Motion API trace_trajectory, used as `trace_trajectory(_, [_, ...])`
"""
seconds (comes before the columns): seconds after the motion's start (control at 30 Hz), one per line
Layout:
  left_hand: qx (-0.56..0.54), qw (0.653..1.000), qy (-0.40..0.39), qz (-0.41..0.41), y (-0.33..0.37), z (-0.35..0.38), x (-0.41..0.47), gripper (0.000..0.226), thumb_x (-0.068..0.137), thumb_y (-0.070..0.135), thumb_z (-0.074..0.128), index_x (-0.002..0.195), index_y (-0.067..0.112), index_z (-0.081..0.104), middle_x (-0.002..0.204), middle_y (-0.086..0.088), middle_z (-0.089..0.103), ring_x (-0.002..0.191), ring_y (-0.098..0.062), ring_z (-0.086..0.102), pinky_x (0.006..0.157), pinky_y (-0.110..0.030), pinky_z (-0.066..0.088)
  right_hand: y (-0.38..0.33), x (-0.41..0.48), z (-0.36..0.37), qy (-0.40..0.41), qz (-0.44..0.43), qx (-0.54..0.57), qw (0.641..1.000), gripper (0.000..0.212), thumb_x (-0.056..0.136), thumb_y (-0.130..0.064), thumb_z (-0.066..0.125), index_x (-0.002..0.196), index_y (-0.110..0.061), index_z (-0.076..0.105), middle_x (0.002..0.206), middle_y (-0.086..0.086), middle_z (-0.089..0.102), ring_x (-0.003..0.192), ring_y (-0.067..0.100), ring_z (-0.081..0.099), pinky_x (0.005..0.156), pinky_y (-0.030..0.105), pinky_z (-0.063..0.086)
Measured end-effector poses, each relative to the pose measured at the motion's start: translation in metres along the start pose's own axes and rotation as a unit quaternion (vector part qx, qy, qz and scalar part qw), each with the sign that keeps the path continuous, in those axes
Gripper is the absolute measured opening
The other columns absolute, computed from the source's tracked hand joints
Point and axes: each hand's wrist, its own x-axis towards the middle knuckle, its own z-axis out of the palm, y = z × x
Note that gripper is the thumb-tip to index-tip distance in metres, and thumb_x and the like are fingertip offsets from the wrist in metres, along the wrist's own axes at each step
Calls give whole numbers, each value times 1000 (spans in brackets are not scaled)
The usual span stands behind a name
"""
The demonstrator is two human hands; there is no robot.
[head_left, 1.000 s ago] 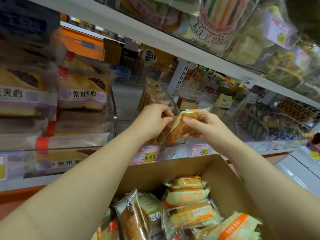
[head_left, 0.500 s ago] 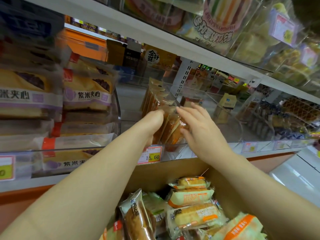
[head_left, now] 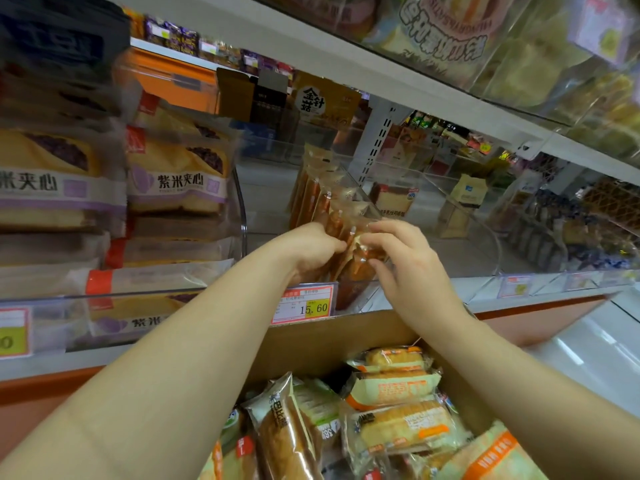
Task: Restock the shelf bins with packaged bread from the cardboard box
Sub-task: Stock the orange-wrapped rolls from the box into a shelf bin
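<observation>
Shelf (head_left: 485, 294): running white across mid-frame, carrying clear bins side by side, w/ an upper tier overhanging.
Clear bin (head_left: 356, 292): holding pkt row (head_left: 311, 188) upright on edge, packed close, leaning a little.
Front pkt (head_left: 356, 252): standing at the near end of that row, inside the bin, just above price tag (head_left: 304, 304).
L hand (head_left: 308, 247): curling fingers round the pkt's left edge, gripping closed; thumb hidden.
R hand (head_left: 405, 258): pinching the top-right of the wrapper w/ bent fingertips, holding nothing else.
Cardboard box (head_left: 346, 334): sitting just below the shelf lip, under both forearms, carrying many boxed pkts (head_left: 398, 427) not yet stocked.
Step (judged): seating front pkt into the row; looking well short of done.
Risk 1: row fanning fwd on release, tipping the near pkt over the bin front into the box; cause = lean + slick film.
Risk 2: crushing soft bread by squeezing from both sides.
Risk 3: catching the wrapper seam on the bin's side wall, tearing it.
Risk 4: knocking the price tag w/ the L wrist during withdrawal.
</observation>
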Motion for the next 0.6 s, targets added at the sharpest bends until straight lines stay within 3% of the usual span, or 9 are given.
trace_trajectory(0.1, [46, 999, 2, 13, -1, -1, 2, 38, 84, 27, 63, 121, 19, 58, 110, -7, 68, 99, -23, 65, 93, -40, 51, -2, 5, 2, 4, -63, -17, 998, 28, 78, 6, 70, 104, -2, 68, 107, 12, 63, 108, 29, 57, 87, 35, 51])
trace_trajectory(0.2, [63, 998, 8, 15, -1, -1, 4, 28, 88, 19, 61, 115, 15, 59, 103, -7, 68, 94, -22, 65, 89, -38, 53, 2, 8, 1, -3, -110, -32, 993, 28, 76, 10, 70, 101, -1, 68, 100, 12, 64, 102, 30, 57, 74, 41, 56])
trace_trajectory(0.3, [76, 997, 1, 11, 2, -1, 1, 27, 82, 16, 58, 109, 11, 62, 98, -11, 69, 91, -26, 66, 90, -43, 53, 5, 8, 0, -15, -141, -40, 989, 28, 76, 10, 69, 102, 0, 67, 100, 12, 64, 103, 28, 56, 74, 41, 56])
trace_trajectory(0.43, [91, 994, -52, -1, 9, -6, -5, 45, 60, 22, 62, 101, 4, 65, 99, -18, 69, 94, -33, 67, 92, -48, 52, 10, 6, -4, -29, -154, -38, 987, 28, 78, 10, 68, 104, -1, 67, 103, 11, 63, 105, 27, 54, 79, 41, 55])
trace_trajectory(0.6, [40, 997, -72, -10, 10, -5, -8, 49, 56, 10, 62, 103, -2, 63, 106, -26, 66, 100, -38, 65, 92, -52, 51, 13, 9, -7, -35, -161, -36, 986, 26, 80, 9, 66, 105, -1, 67, 105, 11, 63, 108, 27, 54, 82, 40, 54])
